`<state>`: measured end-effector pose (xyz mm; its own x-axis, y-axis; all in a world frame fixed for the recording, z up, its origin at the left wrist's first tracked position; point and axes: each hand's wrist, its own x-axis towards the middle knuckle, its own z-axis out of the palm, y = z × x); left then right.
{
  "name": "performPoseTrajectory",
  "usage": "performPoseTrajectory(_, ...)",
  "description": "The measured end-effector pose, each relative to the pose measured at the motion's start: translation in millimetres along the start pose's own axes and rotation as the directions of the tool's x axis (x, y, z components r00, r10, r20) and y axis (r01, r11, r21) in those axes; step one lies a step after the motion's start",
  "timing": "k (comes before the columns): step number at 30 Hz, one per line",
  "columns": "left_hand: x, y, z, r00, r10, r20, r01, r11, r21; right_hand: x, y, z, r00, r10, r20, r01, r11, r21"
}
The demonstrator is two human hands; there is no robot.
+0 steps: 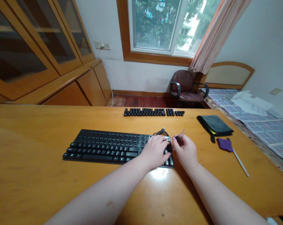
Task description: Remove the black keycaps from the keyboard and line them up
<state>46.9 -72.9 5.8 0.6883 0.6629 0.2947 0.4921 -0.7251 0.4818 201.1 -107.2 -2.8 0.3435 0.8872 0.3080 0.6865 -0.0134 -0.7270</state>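
A black keyboard (101,147) lies on the wooden table, with the upper rows at the back bare of their caps. My left hand (155,151) rests on its right end over the number pad, thumb and fingers apart and covering several keys. Just off that end, my right hand (185,150) is closed in a pinch around a small black piece (177,138). Thin reddish wires stick up from its fingers; how they join the piece is too small to tell. A coiled black cable (160,133) with a USB plug lies behind the keyboard.
Loose black keycaps (145,112) stand in rows along the table's far edge. To the right are a folded dark grey cloth (215,125) and a brush-like tool with a purple head (224,145) and a pale handle. A chair (185,84) stands beyond the table.
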Motion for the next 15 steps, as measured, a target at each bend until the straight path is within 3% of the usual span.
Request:
performPoseTrajectory(3, -0.1, -0.4, 1.1, 1.000, 0.001, -0.010, -0.001, 1.000, 0.002, -1.8, -0.8, -0.3, 0.999, 0.033, -0.007, -0.033, 0.999, 0.040)
performPoseTrajectory(10, -0.2, -0.9, 1.4, 1.000, -0.005, 0.000, 0.005, 1.000, 0.008, -3.5, -2.5, -1.3, 0.992, -0.125, 0.025, 0.124, 0.992, 0.016)
performPoseTrajectory(15, 0.2, 0.0, -0.8, 1.000, 0.003, 0.008, -0.003, 0.999, 0.038, 3.1, 3.2, -1.4, 0.998, -0.056, 0.020, 0.055, 0.997, 0.058)
